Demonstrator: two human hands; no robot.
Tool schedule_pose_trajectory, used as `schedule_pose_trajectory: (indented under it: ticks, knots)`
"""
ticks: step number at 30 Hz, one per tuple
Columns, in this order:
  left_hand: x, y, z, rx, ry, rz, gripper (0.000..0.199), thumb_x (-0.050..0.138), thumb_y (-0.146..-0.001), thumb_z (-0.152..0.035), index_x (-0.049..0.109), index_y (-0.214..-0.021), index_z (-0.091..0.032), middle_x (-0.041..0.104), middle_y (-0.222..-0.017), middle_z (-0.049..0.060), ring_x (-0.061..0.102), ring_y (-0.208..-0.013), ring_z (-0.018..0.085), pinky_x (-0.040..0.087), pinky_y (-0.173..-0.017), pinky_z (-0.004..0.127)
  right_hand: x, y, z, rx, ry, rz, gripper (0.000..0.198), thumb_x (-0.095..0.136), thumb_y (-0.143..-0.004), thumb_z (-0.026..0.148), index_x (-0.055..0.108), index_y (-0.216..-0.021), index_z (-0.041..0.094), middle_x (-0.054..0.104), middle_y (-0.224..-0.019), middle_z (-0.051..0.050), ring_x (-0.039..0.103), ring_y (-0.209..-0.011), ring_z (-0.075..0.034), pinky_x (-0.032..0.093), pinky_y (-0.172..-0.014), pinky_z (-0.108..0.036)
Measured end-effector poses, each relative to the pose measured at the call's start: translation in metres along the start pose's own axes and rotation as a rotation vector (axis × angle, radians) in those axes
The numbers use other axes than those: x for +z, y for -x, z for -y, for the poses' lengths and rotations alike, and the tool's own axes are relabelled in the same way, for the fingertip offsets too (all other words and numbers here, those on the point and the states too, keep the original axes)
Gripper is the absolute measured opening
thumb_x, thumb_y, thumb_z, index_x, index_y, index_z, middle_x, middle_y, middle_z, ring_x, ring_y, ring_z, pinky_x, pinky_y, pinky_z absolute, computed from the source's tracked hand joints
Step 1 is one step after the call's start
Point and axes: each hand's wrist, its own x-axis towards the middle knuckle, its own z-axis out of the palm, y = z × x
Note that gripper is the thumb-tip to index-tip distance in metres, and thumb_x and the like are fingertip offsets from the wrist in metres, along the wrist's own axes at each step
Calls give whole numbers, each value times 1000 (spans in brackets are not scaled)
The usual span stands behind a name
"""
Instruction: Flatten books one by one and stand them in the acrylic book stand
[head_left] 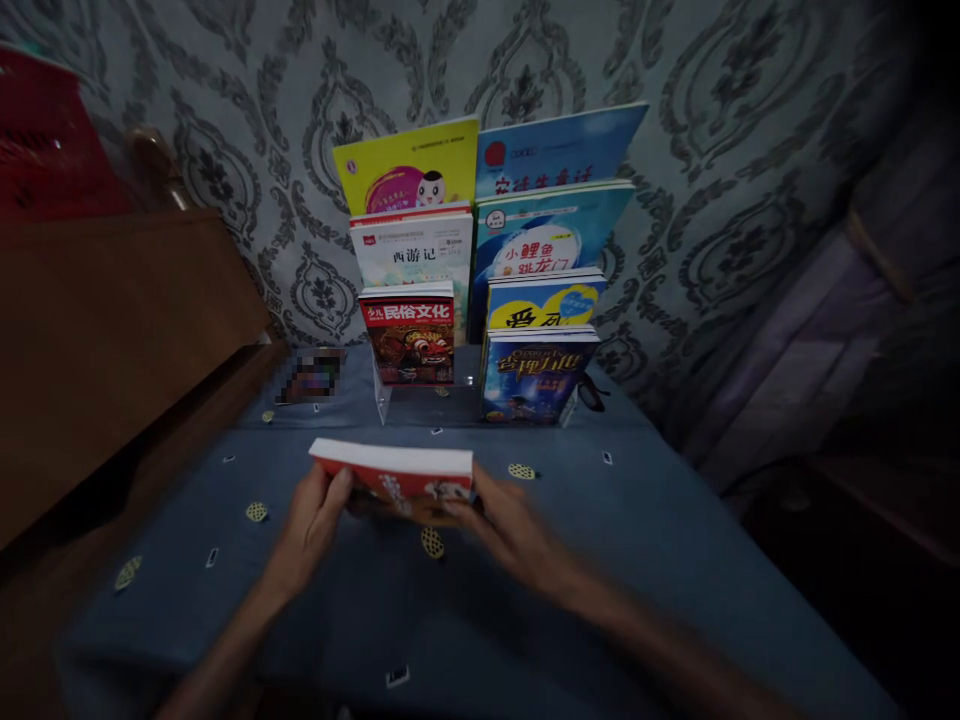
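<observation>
A thick red-covered book (397, 488) is held level above the table, its white page edge facing away from me. My left hand (315, 510) grips its left end, thumb on the cover. At the right end, my right hand (506, 515) clasps the book with the thumb along the near side. Beyond it stands a clear stepped book rack (431, 405) with books in two columns. A dark red book (411, 345) is at the front left and a dark blue book (532, 378) at the front right. Behind them rise a white book (412, 250), a yellow-green book (409, 160) and several blue ones.
The table has a blue cloth (585, 580) with pineapple prints. Dark glasses (591, 393) lie right of the rack, and a small pixelated item (311, 376) lies to its left. A wooden cabinet (112, 340) borders the left side; a pale curtain (810, 310) hangs at the right.
</observation>
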Motion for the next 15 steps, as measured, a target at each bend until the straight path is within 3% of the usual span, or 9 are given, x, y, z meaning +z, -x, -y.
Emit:
schedule_pose_trajectory:
  ticks: [2, 5, 9, 12, 15]
  knots:
    - [4, -21, -5, 82, -20, -55, 61, 48, -87, -76, 62, -83, -16, 65, -69, 4, 62, -62, 20, 50, -60, 31, -12, -20, -2, -53, -6, -47, 26, 44, -102, 38, 56, -120, 23, 72, -104, -6, 69, -89, -21, 57, -76, -33]
    - [11, -60, -16, 260, -40, -140, 59, 47, -91, -71, 62, -101, -15, 64, -77, 3, 60, -64, 18, 49, -61, 29, -32, -55, -4, -134, 40, -142, 24, 44, -101, 36, 56, -116, 22, 70, -106, -7, 67, -96, -23, 56, -84, -38]
    - [21, -108, -23, 562, -30, -206, 61, 45, -93, -70, 58, -118, -16, 66, -101, 8, 62, -78, 17, 50, -68, 28, -48, -91, -11, -196, 124, -285, 23, 42, -100, 37, 55, -110, 20, 67, -102, -9, 64, -95, -25, 56, -86, -45]
    - [30, -133, -16, 627, -42, -230, 60, 42, -95, -69, 58, -119, -17, 66, -105, 8, 63, -84, 18, 50, -73, 29, -51, -106, -22, -204, 127, -332, 23, 42, -100, 36, 53, -113, 21, 67, -105, -9, 63, -98, -25, 56, -88, -47]
    - [38, -145, -2, 602, -68, -241, 55, 41, -97, -66, 59, -114, -18, 67, -101, 7, 65, -88, 19, 51, -77, 31, -48, -112, -35, -211, 97, -314, 25, 43, -98, 34, 51, -116, 19, 67, -106, -10, 64, -97, -26, 57, -86, -47]
